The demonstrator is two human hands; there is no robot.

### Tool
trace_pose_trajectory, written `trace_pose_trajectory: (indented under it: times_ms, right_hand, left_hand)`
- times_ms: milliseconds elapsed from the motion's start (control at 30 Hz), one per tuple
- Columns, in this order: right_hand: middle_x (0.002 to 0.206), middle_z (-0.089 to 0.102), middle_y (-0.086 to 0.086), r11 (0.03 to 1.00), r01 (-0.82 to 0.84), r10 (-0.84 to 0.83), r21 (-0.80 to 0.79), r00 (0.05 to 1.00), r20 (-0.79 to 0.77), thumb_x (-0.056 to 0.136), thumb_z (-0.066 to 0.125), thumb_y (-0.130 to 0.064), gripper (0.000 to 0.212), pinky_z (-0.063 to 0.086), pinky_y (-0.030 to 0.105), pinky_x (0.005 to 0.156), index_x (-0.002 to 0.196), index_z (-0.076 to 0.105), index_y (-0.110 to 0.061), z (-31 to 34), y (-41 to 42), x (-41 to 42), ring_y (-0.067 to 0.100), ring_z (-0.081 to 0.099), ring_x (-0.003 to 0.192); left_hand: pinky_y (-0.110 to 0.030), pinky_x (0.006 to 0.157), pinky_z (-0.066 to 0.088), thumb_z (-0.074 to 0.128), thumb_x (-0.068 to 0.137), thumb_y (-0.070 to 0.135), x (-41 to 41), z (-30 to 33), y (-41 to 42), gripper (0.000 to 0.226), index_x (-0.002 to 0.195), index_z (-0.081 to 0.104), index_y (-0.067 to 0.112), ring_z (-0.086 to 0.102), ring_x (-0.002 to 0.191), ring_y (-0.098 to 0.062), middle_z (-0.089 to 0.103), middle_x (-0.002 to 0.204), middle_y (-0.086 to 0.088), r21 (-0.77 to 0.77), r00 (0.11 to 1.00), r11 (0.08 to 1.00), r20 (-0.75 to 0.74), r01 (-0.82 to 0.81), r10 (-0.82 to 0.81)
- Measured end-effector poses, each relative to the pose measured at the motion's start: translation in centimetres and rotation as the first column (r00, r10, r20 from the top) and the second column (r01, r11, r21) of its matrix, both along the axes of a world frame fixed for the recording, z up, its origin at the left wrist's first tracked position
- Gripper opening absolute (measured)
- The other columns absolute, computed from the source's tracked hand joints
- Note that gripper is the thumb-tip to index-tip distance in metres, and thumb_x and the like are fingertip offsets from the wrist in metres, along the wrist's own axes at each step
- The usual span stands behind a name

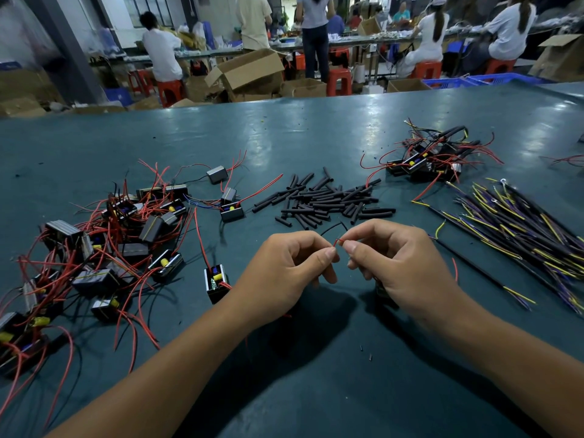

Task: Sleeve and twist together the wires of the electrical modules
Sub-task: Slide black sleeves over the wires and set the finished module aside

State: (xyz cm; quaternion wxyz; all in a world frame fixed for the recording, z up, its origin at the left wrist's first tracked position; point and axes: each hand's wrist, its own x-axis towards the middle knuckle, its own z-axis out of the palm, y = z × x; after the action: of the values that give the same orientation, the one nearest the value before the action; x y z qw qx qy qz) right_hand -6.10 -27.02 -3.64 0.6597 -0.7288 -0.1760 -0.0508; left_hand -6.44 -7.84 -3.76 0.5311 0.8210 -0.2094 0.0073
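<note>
My left hand (286,268) and my right hand (398,262) meet above the green table (316,390), a little nearer than the middle. Between their thumbs and forefingers they pinch the short red wire ends (338,242), and a thin black wire (333,227) arcs up just behind. Something dark, partly hidden, hangs under my right hand. Black sleeve tubes (325,200) lie in a loose heap just beyond the hands. A black module (216,282) with a yellow part and a red lead stands left of my left hand.
Several modules with tangled red and black wires (94,257) crowd the left. A smaller bundle of modules (433,159) lies far right. Yellow-tipped dark wires (521,235) fan out on the right. Beyond the table edge are cardboard boxes, red stools and people at benches.
</note>
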Motion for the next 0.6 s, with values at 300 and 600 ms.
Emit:
trace_pose_trajectory:
  times_ms: [300,600]
  right_hand:
    - [0.062,0.067,0.002,0.998,-0.003,0.004,0.059,1.0,-0.021,0.089,0.069,-0.007,0.012,0.042,0.013,0.052,0.082,0.074,-0.015,-0.09,0.25,-0.16,0.003,0.056,0.054]
    - [0.062,0.069,-0.002,0.997,-0.01,0.012,0.08,1.0,-0.028,0.086,0.072,-0.005,0.011,0.042,0.013,0.052,0.08,0.074,-0.014,-0.2,0.35,-0.16,0.003,0.056,0.056]
  left_hand:
    - [-0.027,0.063,0.053,0.06,0.101,0.027,-0.12,0.04,-0.03,0.017,0.09,0.072,0.02,0.063,0.065,-0.01,0.075,0.077,0.004,-0.003,1.0,1.0,-0.006,-0.007,0.007]
    - [-0.015,0.058,0.044,0.062,0.1,0.022,-0.33,0.17,-0.59,0.018,0.089,0.074,0.014,0.057,0.059,-0.003,0.071,0.069,0.004,-0.017,1.0,1.0,0.004,-0.023,0.023]
